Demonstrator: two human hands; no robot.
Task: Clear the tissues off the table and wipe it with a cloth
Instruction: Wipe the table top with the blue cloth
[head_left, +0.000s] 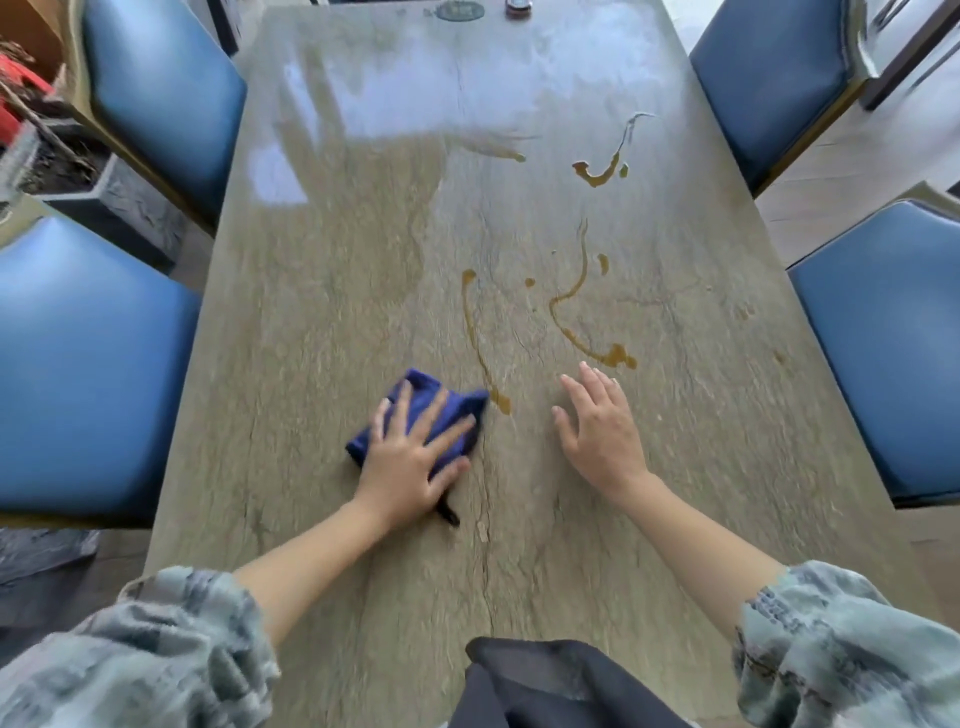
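1. Left hand (410, 457): laid flat, fingers spread, pressed palm-down on the cloth.
2. Cloth (441, 410): dark blue, folded, pinned to the table under the left hand; its corners are seen beyond the fingertips.
3. Right hand (602, 426): held open, fingers straight and slightly parted, nothing gripped; whether it touches the surface cannot be told.
4. Table (337, 312): stone-patterned top, glossy farther out.
5. Brown streaks (571, 291): found beyond both hands; one ends just beside the cloth's corner, another just past the right fingertips.
6. Blue chairs (93, 364): set on either side of the hands.
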